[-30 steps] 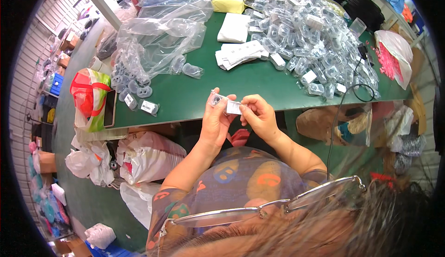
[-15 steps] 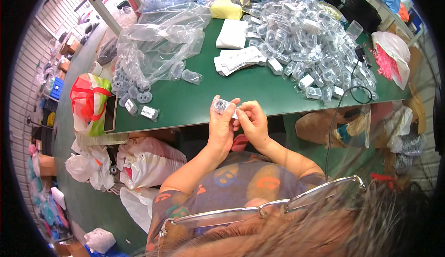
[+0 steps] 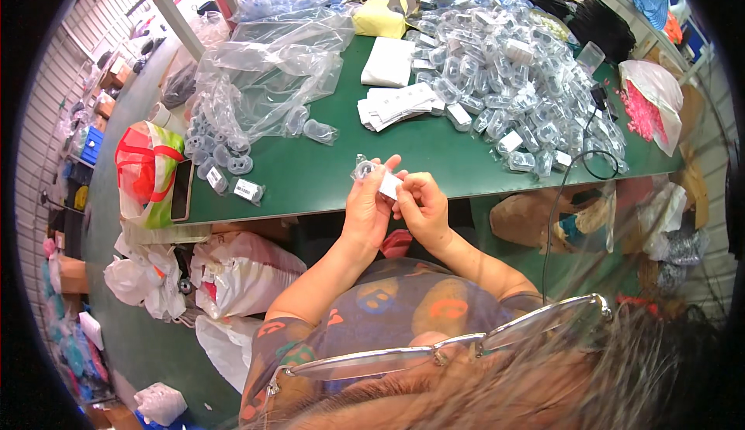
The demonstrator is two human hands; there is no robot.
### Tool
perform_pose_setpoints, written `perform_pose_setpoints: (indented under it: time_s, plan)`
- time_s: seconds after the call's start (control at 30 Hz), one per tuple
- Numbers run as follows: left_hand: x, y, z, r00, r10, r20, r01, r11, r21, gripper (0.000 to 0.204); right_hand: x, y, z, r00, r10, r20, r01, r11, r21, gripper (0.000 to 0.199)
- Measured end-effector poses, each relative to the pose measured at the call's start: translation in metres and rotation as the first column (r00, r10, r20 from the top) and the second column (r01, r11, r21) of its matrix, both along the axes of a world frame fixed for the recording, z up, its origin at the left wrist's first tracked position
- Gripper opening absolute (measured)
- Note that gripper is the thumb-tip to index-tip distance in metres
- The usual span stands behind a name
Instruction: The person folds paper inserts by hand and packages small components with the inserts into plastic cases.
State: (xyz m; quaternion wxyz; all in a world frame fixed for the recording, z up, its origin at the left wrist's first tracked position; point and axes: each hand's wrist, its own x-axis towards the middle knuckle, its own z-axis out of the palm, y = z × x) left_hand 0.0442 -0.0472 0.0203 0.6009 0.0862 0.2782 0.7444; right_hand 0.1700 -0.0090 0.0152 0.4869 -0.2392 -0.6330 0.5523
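Over the near edge of the green table, my left hand (image 3: 366,211) is closed around a small clear-wrapped packet (image 3: 364,168) with a round clear piece inside. A white label (image 3: 389,185) shows between my two hands, beside the packet. My right hand (image 3: 427,211) has its fingers pinched at the lower corner of that label. Whether the label is fully stuck to the wrapping, I cannot tell. On the table at the left lie two labelled packets (image 3: 247,191) close to a group of round clear pieces (image 3: 221,156).
A big heap of clear packaged pieces (image 3: 504,81) covers the right of the table (image 3: 310,178). White label sheets (image 3: 396,105) lie left of it, near a large clear bag (image 3: 272,65). A phone (image 3: 182,189) rests by a colourful bag (image 3: 147,170). A black cable (image 3: 552,228) hangs over the edge.
The packet has turned in my left hand, and the white label now shows more fully. My right hand stays close, its fingers at the label's edge.
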Motion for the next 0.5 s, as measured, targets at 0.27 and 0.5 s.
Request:
perform_pose_setpoints:
  time_s: [0.27,0.5]
  plan:
    - [0.005,0.001,0.006,0.993,-0.071,-0.094,0.069,0.997,-0.023,0.041,0.007,0.013,0.004,0.995,-0.100,-0.008,0.101,0.992,0.071,0.007]
    - [0.012,-0.001,0.006,0.982,-0.113,-0.152,0.111,0.994,-0.017,0.044,0.005,0.011,0.004,0.997,-0.079,0.000,0.078,0.988,0.136,0.007]
